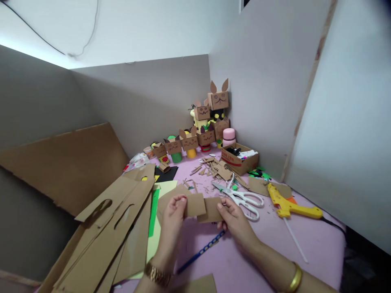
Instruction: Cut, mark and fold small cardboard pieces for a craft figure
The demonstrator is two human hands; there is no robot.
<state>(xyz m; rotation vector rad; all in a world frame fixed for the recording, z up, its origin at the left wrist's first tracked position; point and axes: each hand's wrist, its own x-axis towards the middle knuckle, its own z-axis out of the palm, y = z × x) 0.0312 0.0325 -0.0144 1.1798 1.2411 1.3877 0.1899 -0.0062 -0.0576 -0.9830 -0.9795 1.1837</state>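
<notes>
My left hand and my right hand hold a small piece of brown cardboard between them, low over the pink table. Each hand pinches one end of it with closed fingers. The piece looks folded or stepped in the middle. A blue pencil lies on the table just below my hands. White-handled scissors lie right behind my right hand.
A yellow glue gun lies at the right with a glue stick. Large cardboard sheets are stacked at the left. Cardboard scraps, a small open box and several cardboard animal figures fill the far corner. White walls enclose the table.
</notes>
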